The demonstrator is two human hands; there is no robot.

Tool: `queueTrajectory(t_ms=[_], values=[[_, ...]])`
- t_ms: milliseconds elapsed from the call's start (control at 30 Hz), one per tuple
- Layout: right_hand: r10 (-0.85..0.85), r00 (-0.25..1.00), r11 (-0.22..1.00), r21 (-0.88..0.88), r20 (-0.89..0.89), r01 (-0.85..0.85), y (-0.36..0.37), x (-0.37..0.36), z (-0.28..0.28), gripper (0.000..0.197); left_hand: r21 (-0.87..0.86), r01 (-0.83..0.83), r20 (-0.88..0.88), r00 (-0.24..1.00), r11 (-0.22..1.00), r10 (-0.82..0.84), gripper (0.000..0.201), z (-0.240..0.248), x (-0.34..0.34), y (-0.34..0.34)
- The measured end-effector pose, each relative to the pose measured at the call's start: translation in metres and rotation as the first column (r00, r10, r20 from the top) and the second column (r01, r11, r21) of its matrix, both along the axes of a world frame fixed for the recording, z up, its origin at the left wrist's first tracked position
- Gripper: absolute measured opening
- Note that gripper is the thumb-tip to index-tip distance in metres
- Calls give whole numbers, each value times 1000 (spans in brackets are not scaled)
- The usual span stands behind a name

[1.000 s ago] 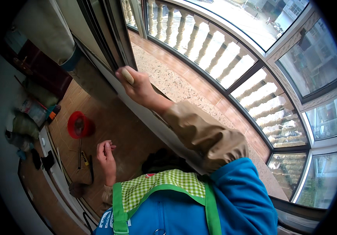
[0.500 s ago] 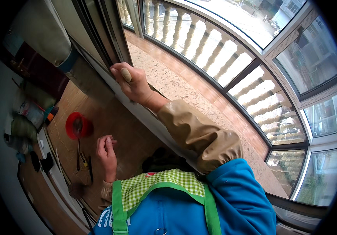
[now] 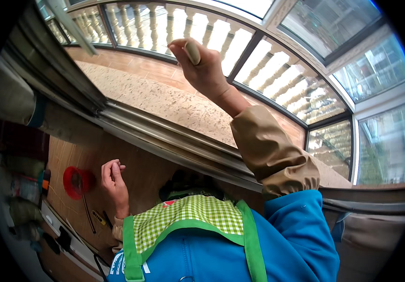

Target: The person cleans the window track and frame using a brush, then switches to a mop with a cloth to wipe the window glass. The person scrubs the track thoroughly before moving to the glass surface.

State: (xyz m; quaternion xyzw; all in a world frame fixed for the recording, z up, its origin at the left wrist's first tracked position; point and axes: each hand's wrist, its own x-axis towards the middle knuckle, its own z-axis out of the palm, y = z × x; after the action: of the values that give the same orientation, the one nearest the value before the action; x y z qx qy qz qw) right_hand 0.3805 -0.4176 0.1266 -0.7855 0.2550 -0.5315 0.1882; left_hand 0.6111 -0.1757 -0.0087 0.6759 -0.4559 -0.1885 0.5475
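My right hand [image 3: 201,66] is raised above the speckled stone sill [image 3: 155,98], its fingers closed round a tool of which only the rounded tan handle end [image 3: 193,52] shows. The rest of that tool is hidden by the fist. Below the hand runs the metal sliding track [image 3: 165,136] of the window frame. Lower on the left, my left hand [image 3: 115,183] hangs in the air over the brown floor, fingers loosely curled and nothing visible in them. Beside it on the floor stands a red bucket [image 3: 79,183] with a long-handled tool [image 3: 88,214] leaning out of it.
Dark sliding panels [image 3: 52,56] stand at the upper left. Beyond the sill are a tiled ledge and a cream balustrade [image 3: 153,28] behind glass. A yellow-and-black tool [image 3: 98,217] lies near the bucket. Bags and cloths [image 3: 23,209] crowd the far left wall.
My right hand has left the dark panel edge and moved right, out over the sill, still gripping the tan handle. The view has turned, showing more track. My left hand keeps its loose curl.
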Motion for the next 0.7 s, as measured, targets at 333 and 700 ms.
queueTrajectory(t_ms=[333,700], values=[[30,1000,702,712,-2,-19,164,-130,49,14,-188,429,215,896,884,-389,5,56,-44,-58],[-63,974,704,682,-218,198,225,-172,12,16,-232,666,280,744,709,-607,13,60,-69,-88]])
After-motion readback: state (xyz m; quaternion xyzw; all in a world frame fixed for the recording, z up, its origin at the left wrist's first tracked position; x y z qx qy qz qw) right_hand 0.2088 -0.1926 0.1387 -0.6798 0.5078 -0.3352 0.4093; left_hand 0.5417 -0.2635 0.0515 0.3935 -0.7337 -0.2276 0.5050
